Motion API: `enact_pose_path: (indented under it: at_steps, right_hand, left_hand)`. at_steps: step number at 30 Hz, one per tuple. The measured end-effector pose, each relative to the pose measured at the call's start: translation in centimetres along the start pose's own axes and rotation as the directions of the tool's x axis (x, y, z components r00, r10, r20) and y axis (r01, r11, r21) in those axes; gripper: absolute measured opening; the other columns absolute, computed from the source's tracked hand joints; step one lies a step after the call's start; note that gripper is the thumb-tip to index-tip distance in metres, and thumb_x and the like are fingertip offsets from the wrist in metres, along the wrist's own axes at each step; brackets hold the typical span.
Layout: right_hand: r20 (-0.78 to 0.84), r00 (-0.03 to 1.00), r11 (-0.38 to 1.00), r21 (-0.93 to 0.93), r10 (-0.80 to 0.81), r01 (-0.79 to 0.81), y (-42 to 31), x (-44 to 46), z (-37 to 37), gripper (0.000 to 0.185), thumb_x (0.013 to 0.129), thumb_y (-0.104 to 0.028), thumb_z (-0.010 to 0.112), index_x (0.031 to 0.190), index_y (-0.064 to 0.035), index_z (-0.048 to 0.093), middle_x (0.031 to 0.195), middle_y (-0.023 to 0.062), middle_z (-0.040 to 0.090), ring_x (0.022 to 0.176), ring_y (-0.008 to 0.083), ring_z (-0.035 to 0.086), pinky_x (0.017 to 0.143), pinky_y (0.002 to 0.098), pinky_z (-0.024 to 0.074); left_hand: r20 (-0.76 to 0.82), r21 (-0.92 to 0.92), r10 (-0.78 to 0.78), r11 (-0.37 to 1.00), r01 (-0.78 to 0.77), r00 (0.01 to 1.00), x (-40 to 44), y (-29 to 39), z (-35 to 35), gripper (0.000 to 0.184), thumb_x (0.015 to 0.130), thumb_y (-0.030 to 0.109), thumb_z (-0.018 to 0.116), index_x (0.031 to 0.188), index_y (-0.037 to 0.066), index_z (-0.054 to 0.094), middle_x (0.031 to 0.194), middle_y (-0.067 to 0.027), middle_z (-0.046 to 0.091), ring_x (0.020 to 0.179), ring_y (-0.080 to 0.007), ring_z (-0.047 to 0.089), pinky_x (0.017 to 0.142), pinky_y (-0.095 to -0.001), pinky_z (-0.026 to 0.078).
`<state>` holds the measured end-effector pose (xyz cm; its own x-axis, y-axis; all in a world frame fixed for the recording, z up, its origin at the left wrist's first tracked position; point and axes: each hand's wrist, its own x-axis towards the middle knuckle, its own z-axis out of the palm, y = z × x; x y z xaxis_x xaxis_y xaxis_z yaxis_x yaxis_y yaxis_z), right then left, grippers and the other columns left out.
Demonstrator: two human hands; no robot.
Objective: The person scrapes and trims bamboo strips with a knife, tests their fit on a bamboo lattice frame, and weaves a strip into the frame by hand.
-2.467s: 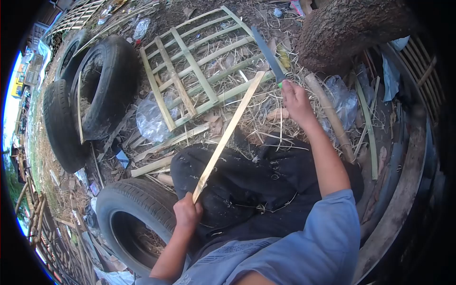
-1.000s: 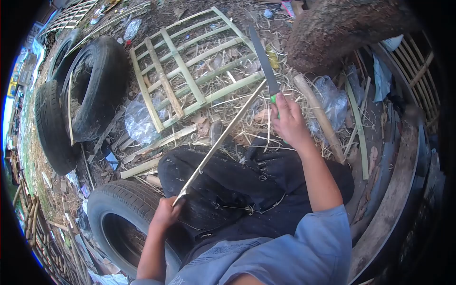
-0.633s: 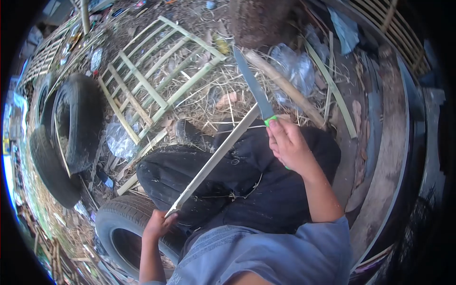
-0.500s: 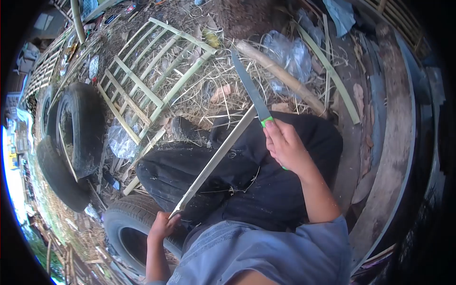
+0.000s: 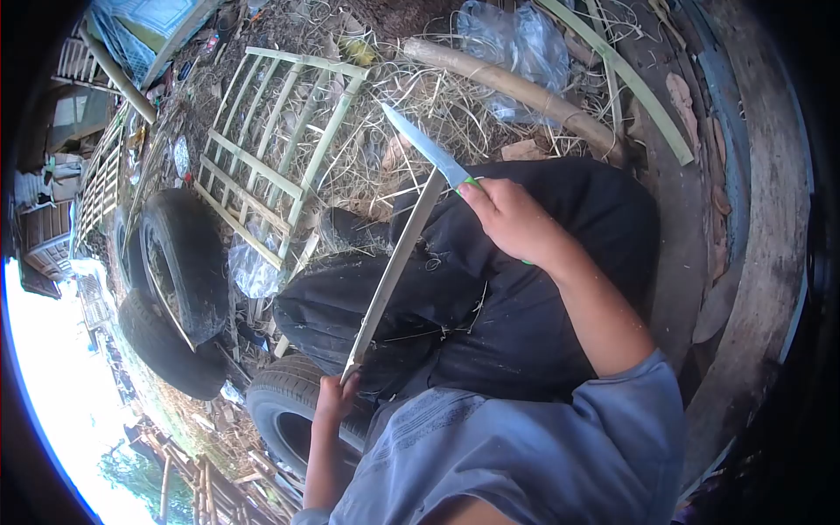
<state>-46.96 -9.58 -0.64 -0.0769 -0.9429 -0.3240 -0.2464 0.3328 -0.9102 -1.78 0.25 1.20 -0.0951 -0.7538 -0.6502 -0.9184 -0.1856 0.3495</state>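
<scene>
My right hand is closed round the green handle of a long knife, whose blade points up and to the left. My left hand grips the lower end of a bamboo strip. The strip slants up across my dark trousers, and its upper end lies close by the knife near the handle. Whether blade and strip touch, I cannot tell. Beyond my knees is a frame of bamboo slats, lying on the littered ground.
Old tyres stand at the left, with another tyre by my left arm. A bamboo pole and clear plastic bags lie ahead among shavings. Wooden planks run along the right.
The camera view has shifted, so the surroundings sit differently in the picture. The knife blade has tilted further to the left. Both hands keep their holds.
</scene>
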Motion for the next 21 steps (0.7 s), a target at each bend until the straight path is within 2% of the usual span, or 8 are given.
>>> enact_pose_path:
  at_steps: [4,6,10,12,14,18,19,21]
  right_hand:
    - [-0.005,1.0,1.0,-0.001,0.016,-0.016,0.2,0.3,0.4,0.041,0.1,-0.031,0.045,0.08,0.0043,0.053,0.06,0.0214,0.048,0.054,0.0345,0.047,0.057,0.0431,0.0402]
    - [-0.077,0.997,0.999,-0.048,-0.018,0.015,0.2,0.4,0.5,0.047,0.099,-0.033,0.047,0.074,0.0051,0.057,0.064,0.0266,0.057,0.068,0.0444,0.061,0.061,0.0487,0.0462]
    - [-0.047,0.999,0.999,-0.045,-0.017,0.014,0.3,0.4,0.6,0.043,0.1,-0.033,0.046,0.08,0.0046,0.054,0.064,0.0244,0.053,0.061,0.0413,0.054,0.059,0.0445,0.0412]
    - [-0.11,0.994,0.998,-0.052,-0.025,0.019,0.7,0.7,1.2,0.044,0.1,-0.033,0.046,0.08,0.0047,0.054,0.064,0.0238,0.053,0.061,0.0413,0.053,0.059,0.044,0.0416]
    - [-0.157,0.987,0.999,-0.027,-0.025,0.021,0.6,0.8,1.1,0.044,0.1,-0.033,0.045,0.081,0.0046,0.054,0.063,0.0226,0.052,0.06,0.0394,0.052,0.059,0.0434,0.0418]
    - [-0.183,0.983,1.0,-0.026,-0.022,0.017,0.5,0.8,1.0,0.044,0.101,-0.035,0.044,0.084,0.004,0.054,0.061,0.0177,0.05,0.055,0.0319,0.049,0.058,0.0415,0.0419]
    - [-0.181,0.983,0.999,-0.029,-0.022,0.017,0.4,0.7,1.1,0.044,0.101,-0.035,0.044,0.084,0.004,0.054,0.061,0.0177,0.05,0.055,0.0319,0.049,0.058,0.0415,0.0419]
    - [-0.11,0.993,0.995,-0.091,-0.051,0.041,0.1,0.6,1.3,0.041,0.099,-0.034,0.048,0.083,0.0029,0.059,0.071,0.0259,0.06,0.072,0.0435,0.062,0.06,0.0478,0.0463]
  left_hand:
    - [0.009,0.011,-0.031,0.999,0.031,0.999,0.4,0.3,0.0,0.038,0.09,0.028,0.062,0.073,-0.005,0.061,0.053,-0.0154,0.053,0.051,-0.0145,0.048,0.054,-0.0375,0.044]
    - [0.013,0.019,-0.042,0.999,0.042,0.999,0.5,0.1,0.2,0.038,0.09,0.028,0.062,0.073,-0.006,0.061,0.053,-0.0155,0.053,0.051,-0.0147,0.048,0.054,-0.0376,0.044]
    - [0.004,-0.004,-0.051,0.999,0.051,0.999,0.7,0.0,0.5,0.038,0.091,0.028,0.062,0.073,-0.006,0.06,0.053,-0.0155,0.053,0.051,-0.0152,0.048,0.055,-0.0377,0.045]
    - [-0.005,-0.029,-0.049,0.998,0.049,0.999,0.8,0.1,0.6,0.038,0.09,0.028,0.062,0.073,-0.006,0.06,0.054,-0.0155,0.053,0.051,-0.0151,0.048,0.055,-0.0377,0.045]
    - [-0.062,-0.055,0.035,0.998,-0.039,0.997,0.9,0.3,0.9,0.048,0.092,0.03,0.062,0.058,-0.003,0.053,0.046,-0.0038,0.045,0.049,-0.0079,0.042,0.045,-0.033,0.036]
    - [-0.079,-0.052,0.043,0.998,-0.047,0.996,0.8,1.2,0.8,0.048,0.091,0.03,0.063,0.058,-0.003,0.051,0.046,-0.0052,0.041,0.049,-0.0087,0.038,0.045,-0.0344,0.034]
    - [-0.077,-0.059,0.046,0.997,-0.05,0.996,0.8,1.3,0.8,0.048,0.091,0.029,0.063,0.059,-0.004,0.05,0.046,-0.0053,0.039,0.05,-0.0091,0.036,0.045,-0.035,0.033]
    - [-0.076,-0.068,0.05,0.996,-0.056,0.996,1.0,1.5,0.7,0.048,0.091,0.029,0.064,0.059,-0.004,0.05,0.047,-0.0055,0.038,0.05,-0.0094,0.035,0.045,-0.0356,0.033]
